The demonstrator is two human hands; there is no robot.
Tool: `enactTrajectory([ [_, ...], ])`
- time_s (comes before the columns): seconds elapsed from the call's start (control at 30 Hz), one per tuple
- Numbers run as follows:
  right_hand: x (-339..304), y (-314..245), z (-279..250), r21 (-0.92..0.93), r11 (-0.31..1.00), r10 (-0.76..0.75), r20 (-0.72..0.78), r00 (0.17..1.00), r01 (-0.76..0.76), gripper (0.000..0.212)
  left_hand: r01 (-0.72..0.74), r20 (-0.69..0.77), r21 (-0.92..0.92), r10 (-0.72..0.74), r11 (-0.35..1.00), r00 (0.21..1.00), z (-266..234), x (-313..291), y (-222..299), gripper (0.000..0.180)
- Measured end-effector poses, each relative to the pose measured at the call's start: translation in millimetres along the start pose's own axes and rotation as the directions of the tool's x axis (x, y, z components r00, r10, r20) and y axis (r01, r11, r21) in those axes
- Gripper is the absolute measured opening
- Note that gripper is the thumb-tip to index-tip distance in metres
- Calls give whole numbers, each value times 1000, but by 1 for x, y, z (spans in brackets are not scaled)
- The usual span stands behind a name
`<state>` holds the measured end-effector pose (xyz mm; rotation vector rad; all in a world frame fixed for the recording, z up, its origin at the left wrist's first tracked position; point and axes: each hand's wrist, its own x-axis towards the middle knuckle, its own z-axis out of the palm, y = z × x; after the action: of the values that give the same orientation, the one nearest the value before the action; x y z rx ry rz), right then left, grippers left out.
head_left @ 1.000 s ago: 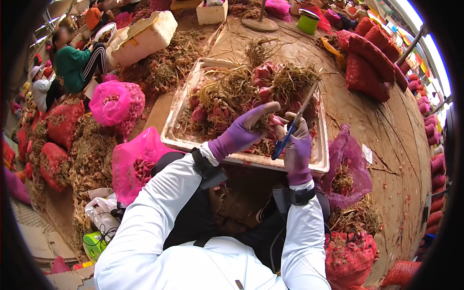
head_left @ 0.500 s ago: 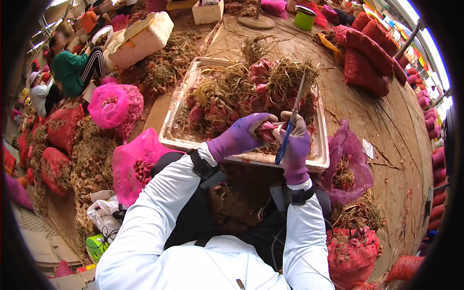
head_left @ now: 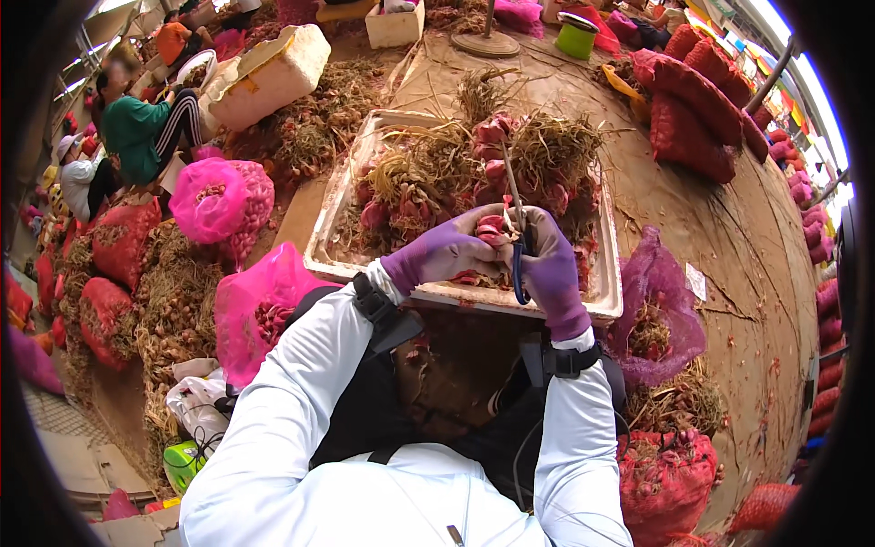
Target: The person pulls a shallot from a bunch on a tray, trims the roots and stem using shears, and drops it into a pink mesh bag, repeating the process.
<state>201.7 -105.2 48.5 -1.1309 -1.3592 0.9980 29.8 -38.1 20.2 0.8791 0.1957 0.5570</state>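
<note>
Rounded, glossy red bulb (head_left: 490, 231) and slim-bladed scissors (head_left: 519, 253) in fabric-gloved hands (head_left: 448, 246)

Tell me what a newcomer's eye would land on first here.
Probably the centre, where the purple-gloved left hand holds a red bulb and the right hand holds blue-handled scissors. Next, the white tray beneath, heaped with dry stalks. Then, perhaps, the bright pink bags at left.

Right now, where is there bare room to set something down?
The brown sheet right of the white tray, between the red sacks and purple net bag, is mostly bare. Red bulbs and dry stalks crowd the tray; pink net bags crowd its left.
</note>
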Motion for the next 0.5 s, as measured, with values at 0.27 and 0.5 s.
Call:
enactTrajectory([
  [0.27,-1,-5,-4,278,955,119,-48,992,-101,38,78,-175,254,-33,964,984,13,-1,2,59],
  [0.5,-4,-3,0,199,979,-17,-155,988,48,43,104,-244,102,-77,989,967,18,1,5,35],
])
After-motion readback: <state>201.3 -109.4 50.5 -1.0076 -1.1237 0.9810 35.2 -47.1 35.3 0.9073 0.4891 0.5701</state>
